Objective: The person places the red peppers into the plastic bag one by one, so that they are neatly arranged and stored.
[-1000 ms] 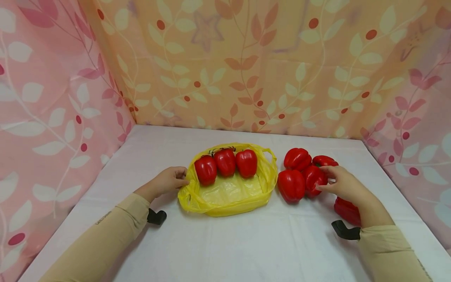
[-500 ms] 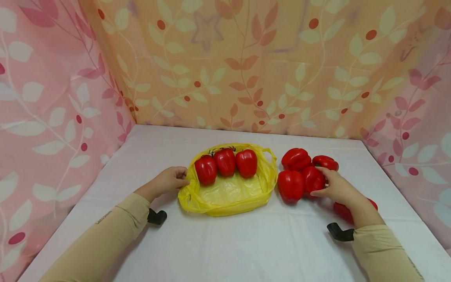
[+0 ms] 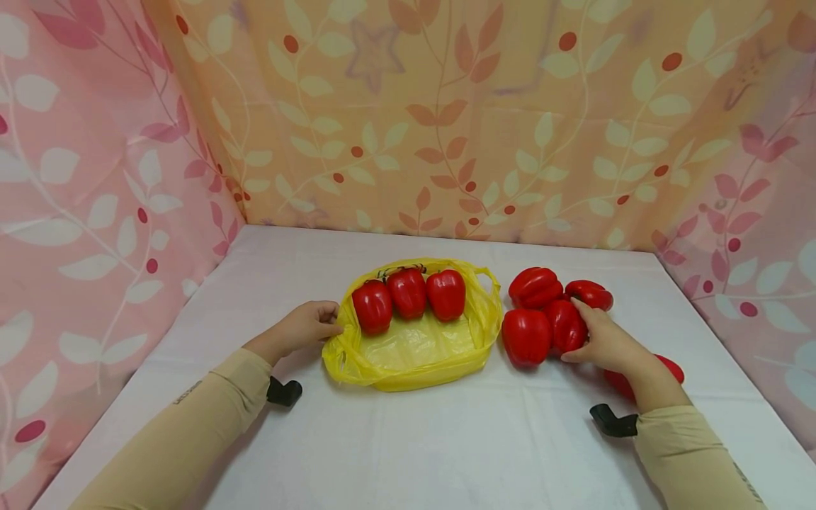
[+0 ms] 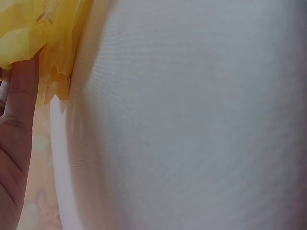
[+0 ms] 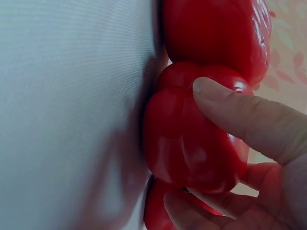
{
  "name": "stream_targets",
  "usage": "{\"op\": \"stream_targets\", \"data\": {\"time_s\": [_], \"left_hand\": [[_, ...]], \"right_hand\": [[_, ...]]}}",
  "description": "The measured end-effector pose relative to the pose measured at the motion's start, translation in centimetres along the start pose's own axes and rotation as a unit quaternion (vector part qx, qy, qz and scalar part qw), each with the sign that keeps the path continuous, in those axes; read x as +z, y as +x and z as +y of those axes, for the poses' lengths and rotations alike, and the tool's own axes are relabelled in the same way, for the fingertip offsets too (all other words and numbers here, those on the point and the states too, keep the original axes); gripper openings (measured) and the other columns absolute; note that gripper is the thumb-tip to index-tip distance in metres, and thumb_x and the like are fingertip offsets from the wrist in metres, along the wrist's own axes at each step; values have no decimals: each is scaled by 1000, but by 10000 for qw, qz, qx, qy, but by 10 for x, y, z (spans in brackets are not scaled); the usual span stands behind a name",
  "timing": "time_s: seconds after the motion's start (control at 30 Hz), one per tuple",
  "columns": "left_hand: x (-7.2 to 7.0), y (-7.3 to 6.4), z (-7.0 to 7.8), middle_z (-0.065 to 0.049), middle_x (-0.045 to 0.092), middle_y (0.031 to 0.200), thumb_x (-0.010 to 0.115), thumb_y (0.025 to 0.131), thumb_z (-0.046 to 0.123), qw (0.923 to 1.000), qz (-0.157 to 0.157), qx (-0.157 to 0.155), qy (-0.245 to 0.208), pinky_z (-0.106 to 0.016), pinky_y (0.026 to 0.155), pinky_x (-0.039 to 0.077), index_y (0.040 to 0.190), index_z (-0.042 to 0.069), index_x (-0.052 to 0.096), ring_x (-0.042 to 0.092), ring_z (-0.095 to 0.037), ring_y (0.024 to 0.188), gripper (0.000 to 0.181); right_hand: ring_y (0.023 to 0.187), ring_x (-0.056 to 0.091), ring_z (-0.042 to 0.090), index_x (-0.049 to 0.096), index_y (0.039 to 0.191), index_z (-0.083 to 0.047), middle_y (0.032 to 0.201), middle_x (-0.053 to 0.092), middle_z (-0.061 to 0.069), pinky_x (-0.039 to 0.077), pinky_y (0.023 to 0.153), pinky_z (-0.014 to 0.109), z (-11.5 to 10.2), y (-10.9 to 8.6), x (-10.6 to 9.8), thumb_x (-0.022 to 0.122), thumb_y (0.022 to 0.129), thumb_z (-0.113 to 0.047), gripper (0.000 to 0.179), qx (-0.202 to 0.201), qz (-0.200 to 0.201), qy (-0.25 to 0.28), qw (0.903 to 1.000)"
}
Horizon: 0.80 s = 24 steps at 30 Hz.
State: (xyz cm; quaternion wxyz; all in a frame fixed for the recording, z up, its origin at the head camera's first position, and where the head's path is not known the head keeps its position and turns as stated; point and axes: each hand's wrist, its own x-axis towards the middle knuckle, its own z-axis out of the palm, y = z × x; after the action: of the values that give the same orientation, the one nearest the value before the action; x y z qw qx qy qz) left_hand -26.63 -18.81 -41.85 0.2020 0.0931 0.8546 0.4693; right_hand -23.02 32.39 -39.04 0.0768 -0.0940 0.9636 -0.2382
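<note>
White tabletop (image 3: 408, 453) – floral drapes (image 3: 510, 106) (pink, orange) | left fingers (image 4: 21, 96) pinching yellow bag (image 3: 414, 354) | right fingers (image 5: 192, 213) curled round red pepper (image 5: 192, 139)

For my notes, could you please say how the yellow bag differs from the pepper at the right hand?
The bag is larger, yellow and crumpled; the pepper smaller, red and glossy. The left hand holds the bag; the right hand holds the pepper. Both rest on the white table.
</note>
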Motion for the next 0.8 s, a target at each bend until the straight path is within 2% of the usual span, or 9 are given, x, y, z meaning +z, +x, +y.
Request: {"op": "stream_targets", "data": {"time_s": [0.5, 0.8], "left_hand": [[0, 0, 0, -7, 58, 84, 62, 87, 15, 10000, 9, -26, 39, -28, 71, 49, 94, 6, 58, 54, -20, 77, 12], [-1, 3, -3, -7, 58, 85, 62, 87, 16, 9998, 20, -158, 101, -27, 70, 49, 94, 8, 58, 54, -19, 77, 12]], "right_hand": [[112, 38, 48, 15, 139, 7, 127, 37, 32, 40, 84, 60, -3, -4, -8, 79, 67, -37, 106, 88, 66, -5, 9999], [112, 40, 47, 20, 138, 5, 126, 39, 30, 43, 83, 57, -3, -8, -14, 78, 68, -39, 101, 95, 16, -11, 10000]]}}
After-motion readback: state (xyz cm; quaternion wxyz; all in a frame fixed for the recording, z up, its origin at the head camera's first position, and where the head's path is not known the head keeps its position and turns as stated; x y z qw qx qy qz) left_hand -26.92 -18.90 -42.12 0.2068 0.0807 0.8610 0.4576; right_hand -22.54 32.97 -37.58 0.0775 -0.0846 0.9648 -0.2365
